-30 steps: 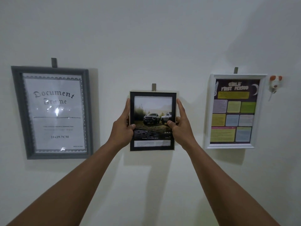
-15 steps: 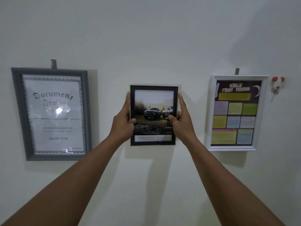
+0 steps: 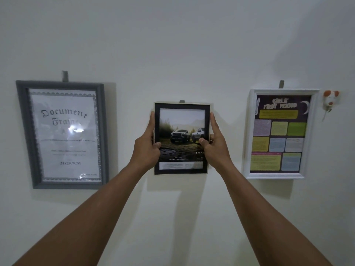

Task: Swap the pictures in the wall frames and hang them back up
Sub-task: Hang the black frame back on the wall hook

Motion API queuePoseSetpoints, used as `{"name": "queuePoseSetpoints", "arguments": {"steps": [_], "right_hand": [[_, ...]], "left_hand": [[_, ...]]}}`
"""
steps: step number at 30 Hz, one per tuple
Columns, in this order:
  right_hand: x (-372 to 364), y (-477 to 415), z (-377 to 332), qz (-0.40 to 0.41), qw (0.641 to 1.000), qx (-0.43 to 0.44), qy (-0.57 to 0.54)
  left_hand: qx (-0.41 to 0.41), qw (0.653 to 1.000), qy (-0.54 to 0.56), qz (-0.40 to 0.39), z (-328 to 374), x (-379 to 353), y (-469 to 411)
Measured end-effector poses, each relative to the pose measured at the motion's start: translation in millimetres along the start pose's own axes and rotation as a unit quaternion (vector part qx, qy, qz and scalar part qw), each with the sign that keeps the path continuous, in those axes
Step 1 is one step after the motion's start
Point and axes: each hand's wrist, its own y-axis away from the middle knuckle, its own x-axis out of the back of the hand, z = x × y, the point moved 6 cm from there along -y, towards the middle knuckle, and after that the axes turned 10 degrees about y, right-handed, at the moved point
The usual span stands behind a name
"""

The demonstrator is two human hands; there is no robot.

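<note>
Item: black frame [image 3: 181,138]. Left hand [image 3: 147,150], right hand [image 3: 217,148]: each grip clasps side edge, levelling on hook [image 3: 181,101]; catch hidden, possibly unseated.

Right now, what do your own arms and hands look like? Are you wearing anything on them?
Nothing is worn on them. The left hand and right hand have no gloves, and no rings show on the fingers. The left forearm and right forearm show no sleeve, watch or bracelet as far as the picture's edge.
</note>
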Motion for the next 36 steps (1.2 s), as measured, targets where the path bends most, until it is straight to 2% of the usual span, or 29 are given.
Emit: {"name": "queuePoseSetpoints", "arguments": {"steps": [14,24,30,36], "right_hand": [[0.1,6.2,4.8,0.055,0.998,-0.008,0.035],[-0.4,13.0,7.8,0.106,0.993,0.012,0.046],[3.3,19.2,3.5,0.154,0.984,0.02,0.087],[7.0,17.7,1.6,0.162,0.977,0.022,0.137]], "left_hand": [[-0.025,0.993,-0.085,0.078,-1.1,-3.2,6.1],[-0.031,0.988,-0.112,0.098,0.2,-3.5,6.6],[-0.032,0.988,-0.112,0.098,0.7,-3.7,8.1],[-0.046,0.986,-0.125,0.102,-2.0,-6.0,5.7]]}}
